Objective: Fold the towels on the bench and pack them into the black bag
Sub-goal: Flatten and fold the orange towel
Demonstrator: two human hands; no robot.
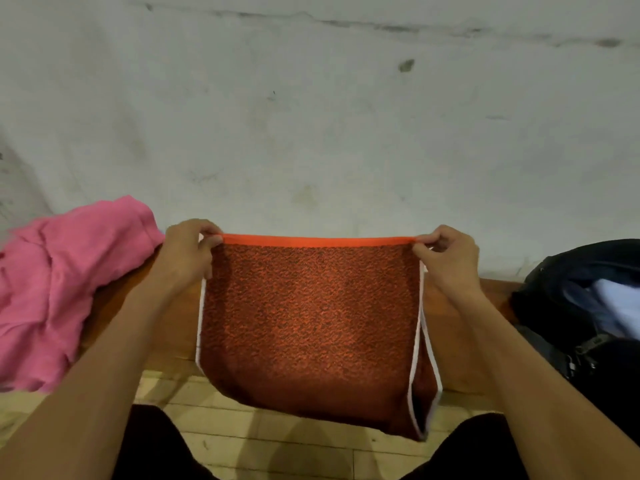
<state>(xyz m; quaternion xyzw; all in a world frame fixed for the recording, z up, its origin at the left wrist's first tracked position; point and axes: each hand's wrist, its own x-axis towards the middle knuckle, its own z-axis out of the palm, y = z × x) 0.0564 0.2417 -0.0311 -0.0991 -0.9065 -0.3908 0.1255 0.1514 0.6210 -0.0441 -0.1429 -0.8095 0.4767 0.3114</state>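
An orange-and-dark textured towel (311,317) with white side edging hangs doubled in front of the wooden bench (460,327). My left hand (188,249) pinches its top left corner, and my right hand (446,258) pinches the top right corner, stretching the orange top hem straight between them. The towel's lower fold hangs past the bench's front edge over the floor. A crumpled pink towel (59,282) lies on the bench at the left. The black bag (585,306) stands open at the right end of the bench, with pale fabric showing inside.
A stained whitish wall (311,116) rises directly behind the bench. Pale wooden floorboards (277,441) show below the bench, between my dark-clad knees at the bottom of the view.
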